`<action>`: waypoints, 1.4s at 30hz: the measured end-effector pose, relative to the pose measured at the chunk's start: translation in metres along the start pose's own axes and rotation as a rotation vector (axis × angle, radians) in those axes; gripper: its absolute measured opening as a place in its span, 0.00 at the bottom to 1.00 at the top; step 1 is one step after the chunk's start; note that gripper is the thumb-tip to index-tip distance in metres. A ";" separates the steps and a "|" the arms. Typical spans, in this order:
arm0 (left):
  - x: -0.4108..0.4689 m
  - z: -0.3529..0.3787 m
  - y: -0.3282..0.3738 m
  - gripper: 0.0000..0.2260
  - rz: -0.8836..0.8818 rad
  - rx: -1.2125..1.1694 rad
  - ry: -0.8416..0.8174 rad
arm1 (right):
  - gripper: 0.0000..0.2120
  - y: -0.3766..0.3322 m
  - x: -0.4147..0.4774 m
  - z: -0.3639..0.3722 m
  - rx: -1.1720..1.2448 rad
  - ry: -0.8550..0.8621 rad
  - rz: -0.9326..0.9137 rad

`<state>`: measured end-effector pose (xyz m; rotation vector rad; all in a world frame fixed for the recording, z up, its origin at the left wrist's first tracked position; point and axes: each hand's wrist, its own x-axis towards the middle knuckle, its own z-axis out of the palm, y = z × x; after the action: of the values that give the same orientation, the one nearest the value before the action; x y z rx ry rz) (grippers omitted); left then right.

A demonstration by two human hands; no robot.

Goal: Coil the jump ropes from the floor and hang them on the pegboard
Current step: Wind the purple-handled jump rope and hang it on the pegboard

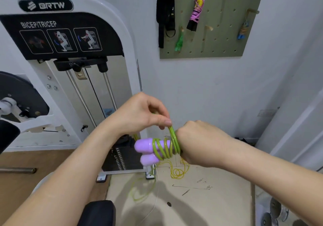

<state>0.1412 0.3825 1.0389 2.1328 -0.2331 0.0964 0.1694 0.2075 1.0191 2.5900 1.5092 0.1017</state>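
Two purple jump-rope handles (148, 148) lie side by side, with a green cord (166, 147) wound round them in several turns. My right hand (197, 141) grips the right end of the handles. My left hand (145, 112) pinches the cord just above the coils. The loose rest of the cord (178, 171) hangs to the floor in yellow-green loops. The green pegboard (223, 38) is on the wall above right, with a coiled pink rope (196, 12), a green rope (179, 41) and a blue-handled rope (243, 30) hanging on pegs.
A white bicep/tricep machine (70, 64) with a weight stack (122, 157) stands at left, close to my hands. Black straps (165, 14) hang at the pegboard's left edge. Dumbbells (276, 210) sit at lower right. A black pad (99, 213) is below.
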 end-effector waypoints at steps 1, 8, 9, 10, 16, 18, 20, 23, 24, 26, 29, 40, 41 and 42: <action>0.000 0.002 -0.008 0.04 -0.029 -0.149 -0.004 | 0.06 0.001 0.000 -0.005 0.021 0.020 -0.034; 0.000 0.025 -0.035 0.16 -0.096 -0.538 0.040 | 0.15 0.009 -0.003 -0.025 0.181 0.181 -0.108; 0.002 0.028 -0.043 0.12 -0.128 -0.519 0.077 | 0.15 0.010 -0.003 -0.027 0.208 0.197 -0.103; 0.001 0.032 -0.050 0.10 -0.191 -0.515 0.112 | 0.15 0.011 -0.002 -0.029 0.243 0.216 -0.105; -0.029 0.056 -0.066 0.26 -0.186 -0.692 0.135 | 0.17 0.010 0.002 -0.020 0.564 0.285 -0.031; -0.028 0.068 -0.050 0.10 -0.140 -0.764 0.158 | 0.17 0.007 0.006 -0.011 0.782 0.251 0.058; -0.023 0.072 -0.048 0.12 -0.193 -0.794 0.222 | 0.15 0.005 0.012 0.000 0.983 0.191 0.171; -0.020 0.068 -0.055 0.14 -0.360 -0.654 0.240 | 0.14 0.001 0.018 0.013 1.188 0.103 0.270; -0.021 0.066 -0.059 0.16 -0.375 -0.596 0.226 | 0.13 0.000 0.017 0.016 1.224 0.087 0.277; -0.023 0.061 -0.064 0.16 -0.404 -0.481 0.215 | 0.19 -0.001 0.015 0.019 1.298 0.036 0.278; -0.027 0.057 -0.067 0.11 -0.394 -0.450 0.142 | 0.22 -0.007 0.015 0.019 1.340 0.023 0.295; -0.057 0.078 -0.073 0.10 -0.140 0.836 0.272 | 0.37 0.007 0.052 0.074 1.250 0.285 0.635; -0.055 0.078 -0.069 0.10 -0.141 0.951 0.243 | 0.36 0.006 0.055 0.076 1.227 0.287 0.637; -0.053 0.078 -0.063 0.08 -0.126 1.030 0.205 | 0.35 0.004 0.058 0.077 1.207 0.300 0.637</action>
<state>0.1005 0.3571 0.9357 3.1209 0.1137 0.4350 0.2115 0.2493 0.9429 4.0873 0.7777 -0.5496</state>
